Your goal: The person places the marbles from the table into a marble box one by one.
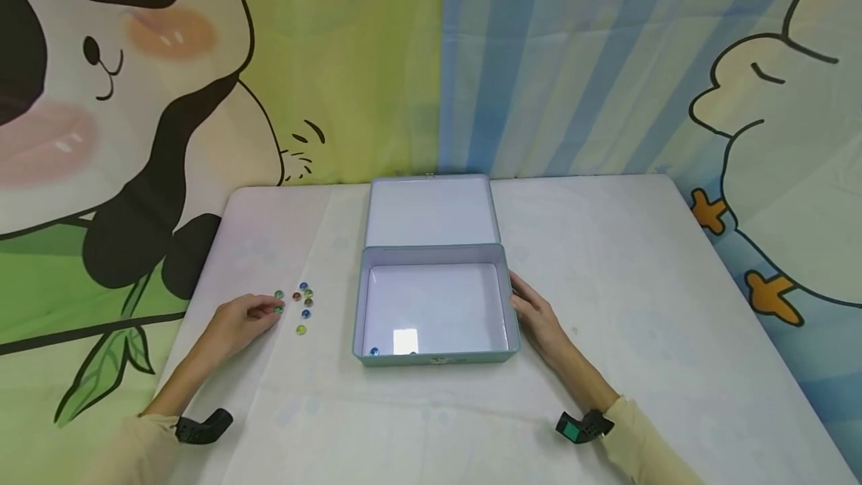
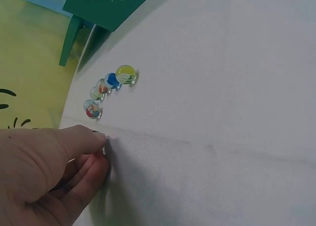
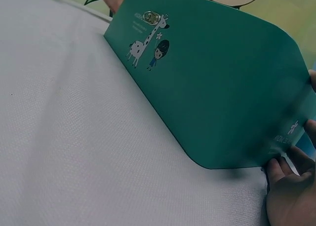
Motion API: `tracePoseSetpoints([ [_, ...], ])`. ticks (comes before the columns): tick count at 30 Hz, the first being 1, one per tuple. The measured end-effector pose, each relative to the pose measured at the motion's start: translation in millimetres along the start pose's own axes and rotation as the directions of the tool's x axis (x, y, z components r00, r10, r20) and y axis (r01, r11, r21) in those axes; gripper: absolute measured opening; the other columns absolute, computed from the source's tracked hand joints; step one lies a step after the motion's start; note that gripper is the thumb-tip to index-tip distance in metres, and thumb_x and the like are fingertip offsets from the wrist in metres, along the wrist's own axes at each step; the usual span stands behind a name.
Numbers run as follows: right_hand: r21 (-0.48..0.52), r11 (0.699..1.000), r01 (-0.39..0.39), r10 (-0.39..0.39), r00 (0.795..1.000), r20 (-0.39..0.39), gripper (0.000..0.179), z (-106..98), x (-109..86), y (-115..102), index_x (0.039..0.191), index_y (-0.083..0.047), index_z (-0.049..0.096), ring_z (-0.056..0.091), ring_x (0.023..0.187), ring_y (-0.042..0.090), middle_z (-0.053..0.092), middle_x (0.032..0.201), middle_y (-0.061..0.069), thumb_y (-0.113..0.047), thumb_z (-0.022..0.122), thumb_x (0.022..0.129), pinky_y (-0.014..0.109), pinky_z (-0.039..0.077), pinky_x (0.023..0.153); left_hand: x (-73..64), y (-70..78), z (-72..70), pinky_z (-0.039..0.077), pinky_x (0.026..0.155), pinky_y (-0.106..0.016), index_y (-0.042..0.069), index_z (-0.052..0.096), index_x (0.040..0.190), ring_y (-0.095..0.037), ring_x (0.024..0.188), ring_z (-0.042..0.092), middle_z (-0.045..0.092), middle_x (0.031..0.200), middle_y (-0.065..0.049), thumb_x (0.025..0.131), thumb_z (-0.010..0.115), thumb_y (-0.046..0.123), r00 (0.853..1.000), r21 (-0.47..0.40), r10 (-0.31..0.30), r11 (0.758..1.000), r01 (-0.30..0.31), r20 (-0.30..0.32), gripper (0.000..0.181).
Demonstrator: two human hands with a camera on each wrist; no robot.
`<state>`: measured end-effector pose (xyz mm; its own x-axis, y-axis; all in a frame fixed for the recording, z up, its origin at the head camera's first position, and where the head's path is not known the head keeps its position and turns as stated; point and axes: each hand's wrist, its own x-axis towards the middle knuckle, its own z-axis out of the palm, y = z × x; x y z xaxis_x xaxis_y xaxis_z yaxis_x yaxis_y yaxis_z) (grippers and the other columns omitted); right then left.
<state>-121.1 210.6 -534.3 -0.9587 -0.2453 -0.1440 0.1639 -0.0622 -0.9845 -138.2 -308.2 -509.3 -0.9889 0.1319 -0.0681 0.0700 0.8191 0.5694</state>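
My left hand (image 1: 237, 326) is at the left of the table, its thumb and fingertips pinching a small green marble (image 1: 279, 310). Just beyond it sits another green marble (image 1: 279, 294). Several loose glass marbles (image 1: 308, 302) in blue, yellow and brown lie right of those fingertips; the left wrist view shows a yellow marble (image 2: 126, 74) among them. A green tin box (image 1: 436, 358) stands with its lid (image 1: 432, 212) swung back. Inside, near its front wall, is a blue marble (image 1: 374, 351). Against the box's right side rest the fingers of my right hand (image 1: 542, 320).
A white cloth (image 1: 606, 245) covers the table. Behind the table hangs a printed curtain (image 1: 539, 58) with a panda and other drawings. The box's green front (image 3: 217, 82) carries a giraffe print and a small metal clasp (image 3: 151, 18).
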Motion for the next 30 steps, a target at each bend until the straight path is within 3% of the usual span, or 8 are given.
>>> tracePoseSetpoints([
  [4, 0.002, 1.000, 0.002, -0.002, 1.000, 0.003, 0.062, -0.7, 0.7, 0.1, 0.155, -0.006, 0.018, 0.008, 0.151, 0.035, 0.014, 0.163, 0.015, -0.024, 0.043, 0.101, 0.053, 0.009, 0.121, 0.5, -1.0, 0.8, 0.049, 0.064, -0.019, 0.004, 0.072, 0.107, -0.010, 0.077, 0.060, 0.069, 0.089, -0.007, 0.085, 0.072, 0.009, 1.000, 0.001, 0.005, 1.000, -0.005, -0.007, 0.022],
  [16, -0.016, 1.000, -0.004, 0.004, 1.000, 0.009, 0.062, -1.7, 1.0, 1.1, 0.155, -0.008, 0.018, 0.011, 0.151, 0.034, 0.015, 0.163, 0.014, -0.024, 0.043, 0.101, 0.047, 0.014, 0.121, -0.6, -1.0, 2.2, 0.049, 0.063, -0.020, 0.005, 0.072, 0.107, -0.011, 0.078, 0.060, 0.069, 0.089, -0.007, 0.085, 0.071, 0.009, 1.000, 0.005, -0.001, 1.000, 0.001, -0.009, 0.022],
  [20, -0.014, 1.000, -0.002, 0.002, 1.000, 0.006, 0.062, -2.0, 0.8, 1.2, 0.155, -0.009, 0.019, 0.011, 0.151, 0.033, 0.016, 0.163, 0.013, -0.025, 0.044, 0.101, 0.032, 0.022, 0.120, -1.2, -1.3, 1.9, 0.049, 0.064, -0.020, 0.006, 0.073, 0.108, -0.009, 0.079, 0.060, 0.070, 0.091, -0.008, 0.085, 0.072, 0.010, 1.000, -0.003, -0.007, 1.000, 0.007, -0.009, 0.023],
  [25, 0.003, 1.000, 0.004, -0.004, 1.000, 0.003, 0.062, -1.8, 0.9, 1.4, 0.155, -0.007, 0.019, 0.011, 0.151, 0.035, 0.016, 0.162, 0.016, -0.023, 0.044, 0.101, 0.007, 0.034, 0.103, -1.1, -1.5, 0.7, 0.049, 0.065, -0.019, 0.007, 0.072, 0.109, -0.006, 0.079, 0.059, 0.070, 0.092, -0.007, 0.086, 0.072, 0.013, 1.000, -0.013, -0.023, 1.000, 0.023, 0.005, 0.024],
  [30, -0.007, 1.000, -0.004, 0.004, 1.000, -0.004, 0.062, -0.7, 1.3, 0.0, 0.155, -0.007, 0.019, 0.011, 0.151, 0.034, 0.016, 0.163, 0.015, -0.024, 0.045, 0.100, 0.010, 0.033, 0.106, -0.1, -2.4, -0.7, 0.049, 0.066, -0.019, 0.009, 0.073, 0.110, -0.004, 0.078, 0.058, 0.070, 0.093, -0.007, 0.087, 0.072, 0.015, 0.999, -0.015, -0.036, 0.999, 0.037, 0.005, 0.024],
])
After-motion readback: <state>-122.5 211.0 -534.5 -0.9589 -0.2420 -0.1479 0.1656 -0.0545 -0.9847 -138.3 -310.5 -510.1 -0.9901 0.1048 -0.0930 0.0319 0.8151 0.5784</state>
